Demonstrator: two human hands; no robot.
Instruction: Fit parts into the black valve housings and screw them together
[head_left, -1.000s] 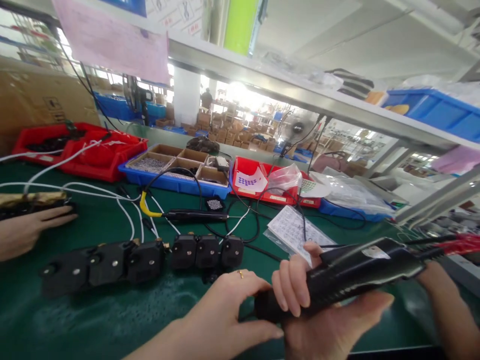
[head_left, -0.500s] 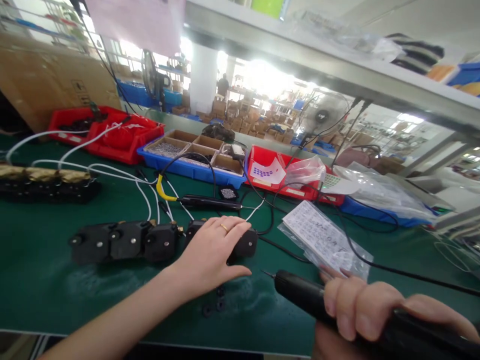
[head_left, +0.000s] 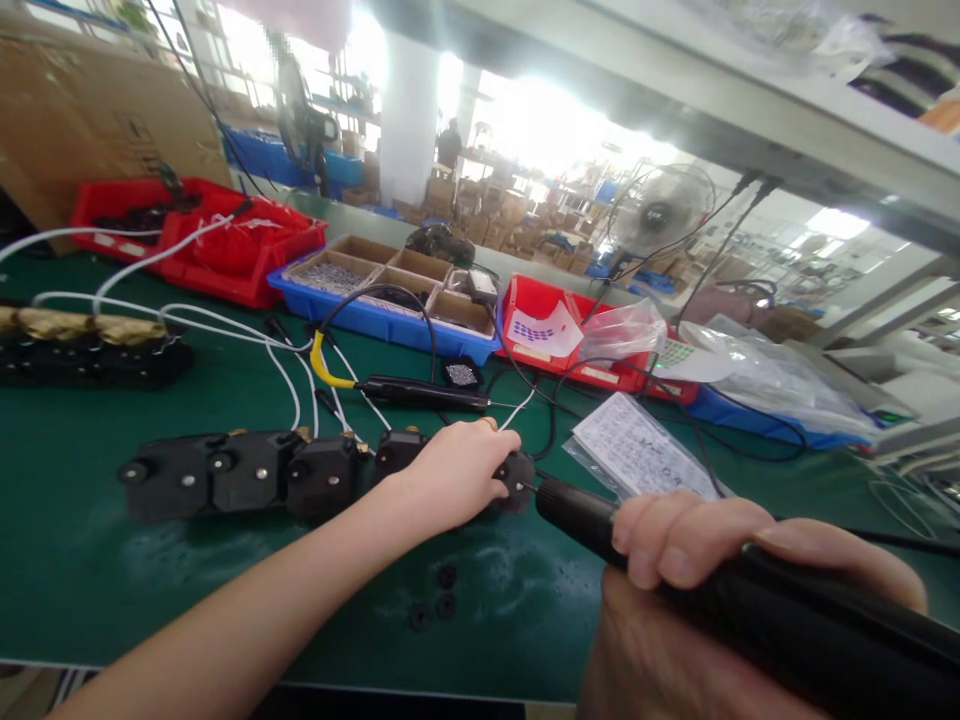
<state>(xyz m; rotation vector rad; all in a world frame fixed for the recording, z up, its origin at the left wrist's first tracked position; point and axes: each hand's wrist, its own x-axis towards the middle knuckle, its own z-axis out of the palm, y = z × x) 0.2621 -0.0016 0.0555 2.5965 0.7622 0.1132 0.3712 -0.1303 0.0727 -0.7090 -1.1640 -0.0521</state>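
My left hand [head_left: 465, 470] is closed over a black plastic housing [head_left: 519, 492] on the green mat, its thumb and fingers gripping the sides. A black electric screwdriver [head_left: 577, 515] fills my right hand [head_left: 712, 545], fingers wrapped round its body. The bit points left and meets the screw spot on the housing's right end. More black housings [head_left: 247, 478] with white cables run in a row to the left. Several small black round parts [head_left: 446, 605] lie on the mat below my left hand. Most of the gripped housing is hidden by that hand.
Behind the housings lies a black pen-shaped tool [head_left: 427, 393] with a yellow bent end. A blue divided tray [head_left: 382, 318] and red bins [head_left: 259, 280] line the back. Bagged printed labels [head_left: 641, 450] lie at right, with black cords nearby. Brass-topped units [head_left: 127, 345] stand at far left.
The screwdriver has moved left and up, bringing its bit from beside the housing onto its screw spot. My left hand's fingers and thumb have drawn closed round the housing.
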